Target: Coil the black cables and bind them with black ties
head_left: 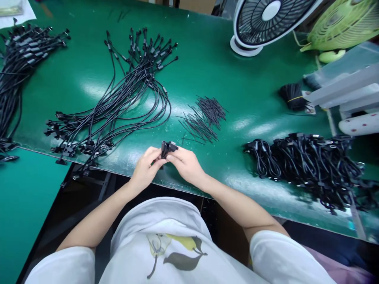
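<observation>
A: Both hands pinch one folded black cable (pixel 167 149) at the near table edge (pixel 207 59), left hand (pixel 145 169) and right hand (pixel 186 165) fingertips meeting.

B: Should keep the fold tight and the connectors aligned; tie wires (pixel 204 116) lie just beyond.

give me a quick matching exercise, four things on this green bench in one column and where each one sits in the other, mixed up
Things:
1. white fan
2. pile of short black ties
3. heap of coiled black cables
4. small black cable bundle

Places:
A. held between the left hand and right hand
B. far edge of the green table, right of middle
C. right side of the table, near its front edge
D. middle of the table, just beyond the hands

Pairs: 1-B, 2-D, 3-C, 4-A
</observation>
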`<act>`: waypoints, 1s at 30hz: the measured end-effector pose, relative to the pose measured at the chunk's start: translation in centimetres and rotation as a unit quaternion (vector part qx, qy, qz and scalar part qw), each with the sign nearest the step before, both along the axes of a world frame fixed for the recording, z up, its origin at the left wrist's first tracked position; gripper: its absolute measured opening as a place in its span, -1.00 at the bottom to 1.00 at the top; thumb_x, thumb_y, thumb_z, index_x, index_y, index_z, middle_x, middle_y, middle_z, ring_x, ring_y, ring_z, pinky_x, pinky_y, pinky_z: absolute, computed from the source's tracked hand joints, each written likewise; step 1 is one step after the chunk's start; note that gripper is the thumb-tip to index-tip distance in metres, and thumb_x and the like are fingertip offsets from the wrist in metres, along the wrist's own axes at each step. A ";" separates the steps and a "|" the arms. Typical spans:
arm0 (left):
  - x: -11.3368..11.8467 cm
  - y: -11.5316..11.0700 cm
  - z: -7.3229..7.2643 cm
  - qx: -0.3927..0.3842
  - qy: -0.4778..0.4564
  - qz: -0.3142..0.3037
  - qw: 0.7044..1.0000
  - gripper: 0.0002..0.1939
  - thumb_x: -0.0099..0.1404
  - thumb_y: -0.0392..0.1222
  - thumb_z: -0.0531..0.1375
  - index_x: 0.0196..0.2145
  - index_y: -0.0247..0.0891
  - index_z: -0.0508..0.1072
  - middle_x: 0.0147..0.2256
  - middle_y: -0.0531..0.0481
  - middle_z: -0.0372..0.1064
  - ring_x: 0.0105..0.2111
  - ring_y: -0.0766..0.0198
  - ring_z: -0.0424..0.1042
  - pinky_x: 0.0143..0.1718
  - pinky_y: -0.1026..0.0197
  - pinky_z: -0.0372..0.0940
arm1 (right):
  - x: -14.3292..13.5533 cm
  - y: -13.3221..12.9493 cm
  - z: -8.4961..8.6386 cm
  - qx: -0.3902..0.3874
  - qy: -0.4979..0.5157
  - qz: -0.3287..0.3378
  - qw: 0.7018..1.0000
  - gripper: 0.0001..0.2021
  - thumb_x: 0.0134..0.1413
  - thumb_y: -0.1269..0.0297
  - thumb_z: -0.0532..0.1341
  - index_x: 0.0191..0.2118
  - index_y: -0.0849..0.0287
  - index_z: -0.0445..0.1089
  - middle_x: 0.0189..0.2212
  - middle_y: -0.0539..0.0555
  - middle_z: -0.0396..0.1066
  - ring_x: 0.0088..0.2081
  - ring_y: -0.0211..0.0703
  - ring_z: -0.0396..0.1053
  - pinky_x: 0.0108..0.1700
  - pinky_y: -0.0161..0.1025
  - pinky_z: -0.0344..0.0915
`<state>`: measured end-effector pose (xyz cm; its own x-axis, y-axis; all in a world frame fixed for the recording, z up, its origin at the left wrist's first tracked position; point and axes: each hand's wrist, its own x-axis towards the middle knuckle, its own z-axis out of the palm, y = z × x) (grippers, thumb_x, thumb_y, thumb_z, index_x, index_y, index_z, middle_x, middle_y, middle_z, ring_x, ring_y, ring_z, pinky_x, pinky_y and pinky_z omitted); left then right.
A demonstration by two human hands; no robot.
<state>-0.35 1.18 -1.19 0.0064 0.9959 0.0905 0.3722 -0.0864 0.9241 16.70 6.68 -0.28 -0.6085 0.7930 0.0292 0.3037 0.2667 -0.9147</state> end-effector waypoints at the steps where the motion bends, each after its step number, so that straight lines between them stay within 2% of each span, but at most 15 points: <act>1: 0.3 -0.1 -0.2 0.026 0.004 0.007 1.000 -0.85 0.35 -0.13 0.16 -0.24 -0.23 0.48 -0.33 -0.02 0.32 -0.28 0.23 0.32 -0.19 0.18 0.28 | -0.1 0.1 -0.2 -0.088 0.036 -0.015 0.995 -0.74 0.23 0.16 0.04 -0.40 0.16 0.30 -0.40 0.03 0.32 -0.50 -0.30 0.12 -0.41 -0.31 0.08; 3: 0.8 -0.3 -0.7 0.045 -0.016 -0.003 0.999 -0.81 0.39 -0.10 0.12 -0.20 -0.23 0.45 -0.27 -0.05 0.34 -0.24 0.21 0.35 -0.16 0.16 0.29 | -0.1 0.4 -0.4 -0.197 0.069 -0.014 0.978 -0.71 0.23 0.06 0.02 -0.39 0.15 0.25 -0.47 -0.03 0.26 -0.60 -0.35 -0.04 -0.51 -0.33 0.01; 4: 1.0 -0.4 -0.8 0.037 -0.037 -0.017 0.998 -0.79 0.37 -0.06 0.14 -0.16 -0.23 0.43 -0.24 -0.06 0.34 -0.23 0.20 0.36 -0.15 0.15 0.30 | 0.0 0.5 -0.3 -0.206 0.060 0.001 0.977 -0.70 0.24 0.05 0.01 -0.38 0.15 0.25 -0.49 -0.05 0.24 -0.62 -0.36 -0.08 -0.52 -0.33 -0.02; 5: 1.2 -0.4 -1.0 0.023 -0.063 -0.027 0.997 -0.73 0.34 -0.02 0.17 -0.11 -0.23 0.41 -0.21 -0.07 0.33 -0.22 0.20 0.36 -0.14 0.14 0.31 | 0.1 0.5 -0.2 -0.181 0.036 0.015 0.983 -0.70 0.25 0.07 0.01 -0.38 0.16 0.27 -0.49 -0.05 0.25 -0.60 -0.36 -0.05 -0.51 -0.34 -0.02; 6: 1.4 -0.4 -1.0 0.006 -0.093 -0.026 0.995 -0.67 0.31 0.02 0.21 -0.07 -0.23 0.38 -0.19 -0.07 0.33 -0.21 0.20 0.37 -0.13 0.14 0.31 | 0.2 0.5 0.1 -0.132 -0.003 0.021 0.991 -0.72 0.26 0.11 0.01 -0.37 0.17 0.29 -0.48 -0.03 0.27 -0.57 -0.34 0.02 -0.47 -0.33 0.00; 8: 1.8 -0.2 -0.9 -0.033 -0.148 0.003 0.988 -0.62 0.29 0.08 0.22 -0.08 -0.23 0.35 -0.17 -0.07 0.33 -0.22 0.22 0.37 -0.12 0.15 0.32 | 0.3 0.0 0.7 0.041 -0.121 0.006 0.992 -0.73 0.29 0.21 0.00 -0.36 0.18 0.34 -0.44 0.02 0.32 -0.46 -0.28 0.13 -0.39 -0.29 0.01; 11: 2.2 0.4 -0.5 -0.075 -0.206 0.048 0.974 -0.64 0.33 0.13 0.15 -0.14 -0.24 0.37 -0.19 -0.07 0.37 -0.25 0.24 0.39 -0.14 0.17 0.32 | 0.2 -0.9 1.5 0.287 -0.270 -0.033 0.918 -0.70 0.34 0.31 -0.06 -0.29 0.18 0.39 -0.34 0.13 0.39 -0.34 -0.16 0.20 -0.27 -0.19 0.04; 14: 2.0 0.9 -0.2 -0.086 -0.253 0.042 0.963 -0.62 0.30 0.12 0.19 -0.12 -0.24 0.38 -0.25 -0.04 0.39 -0.28 0.25 0.41 -0.15 0.17 0.34 | 0.2 -1.6 1.7 0.392 -0.308 -0.040 0.866 -0.72 0.35 0.34 -0.06 -0.20 0.19 0.40 -0.22 0.20 0.42 -0.23 -0.08 0.23 -0.06 -0.11 0.06; 16: 1.6 1.0 -0.3 -0.103 -0.283 0.018 0.953 -0.62 0.30 0.10 0.21 -0.11 -0.26 0.38 -0.33 -0.01 0.40 -0.32 0.26 0.42 -0.18 0.17 0.34 | 0.3 -1.6 1.7 0.402 -0.319 -0.040 0.857 -0.74 0.32 0.39 -0.04 -0.25 0.18 0.39 -0.33 0.16 0.40 -0.28 -0.07 0.21 -0.06 -0.11 0.04; 19: 0.9 1.1 -0.8 -0.119 -0.304 -0.029 0.945 -0.61 0.27 0.10 0.24 -0.13 -0.28 0.40 -0.38 -0.01 0.40 -0.37 0.28 0.43 -0.23 0.18 0.34 | 0.5 -1.4 1.8 0.395 -0.332 -0.023 0.856 -0.77 0.27 0.44 0.00 -0.35 0.15 0.36 -0.49 0.09 0.30 -0.39 -0.08 0.14 -0.21 -0.12 0.01; 22: 0.3 1.4 -1.1 -0.120 -0.303 -0.054 0.944 -0.62 0.27 0.09 0.25 -0.13 -0.28 0.42 -0.37 -0.01 0.40 -0.38 0.29 0.41 -0.25 0.19 0.33 | 1.0 -0.9 2.4 0.387 -0.330 -0.005 0.861 -0.80 0.27 0.41 0.04 -0.34 0.15 0.36 -0.48 0.09 0.30 -0.38 -0.08 0.16 -0.25 -0.13 0.00; 24: 0.1 1.9 -1.1 -0.128 -0.293 -0.065 0.945 -0.62 0.29 0.10 0.23 -0.12 -0.27 0.44 -0.35 -0.02 0.40 -0.37 0.29 0.40 -0.24 0.19 0.32 | 1.2 -0.6 2.7 0.378 -0.328 -0.018 0.866 -0.78 0.31 0.27 0.06 -0.34 0.16 0.36 -0.43 0.11 0.34 -0.35 -0.07 0.20 -0.27 -0.14 0.01; 27: 0.2 2.5 -0.5 -0.135 -0.257 -0.087 0.953 -0.61 0.30 0.11 0.21 -0.14 -0.28 0.46 -0.31 -0.04 0.39 -0.34 0.27 0.39 -0.21 0.17 0.31 | 1.5 -0.5 2.5 0.349 -0.305 -0.057 0.884 -0.62 0.28 -0.02 0.09 -0.10 0.24 0.36 -0.16 0.25 0.40 -0.20 0.01 0.30 -0.23 -0.14 0.11; 29: 0.6 2.8 -0.1 -0.129 -0.225 -0.094 0.961 -0.61 0.29 0.13 0.20 -0.18 -0.28 0.47 -0.27 -0.06 0.40 -0.29 0.25 0.39 -0.14 0.16 0.30 | 1.5 -0.6 1.7 0.310 -0.282 -0.048 0.907 -0.49 0.30 -0.05 0.04 0.12 0.29 0.24 -0.06 0.28 0.40 -0.14 0.00 0.35 -0.22 -0.17 0.16; 30: 0.8 2.9 0.0 -0.130 -0.214 -0.091 0.964 -0.60 0.28 0.14 0.21 -0.18 -0.28 0.46 -0.26 -0.06 0.40 -0.26 0.23 0.39 -0.12 0.16 0.29 | 1.5 -0.6 1.3 0.290 -0.277 -0.037 0.915 -0.49 0.33 -0.02 -0.01 0.17 0.29 0.18 -0.09 0.25 0.42 -0.17 -0.04 0.37 -0.24 -0.19 0.17</act>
<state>0.49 4.11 -1.17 0.1998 0.9714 -0.1284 -0.0478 0.1406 0.9889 18.25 6.09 0.99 -0.6019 0.7818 0.1625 0.7150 0.6183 -0.3264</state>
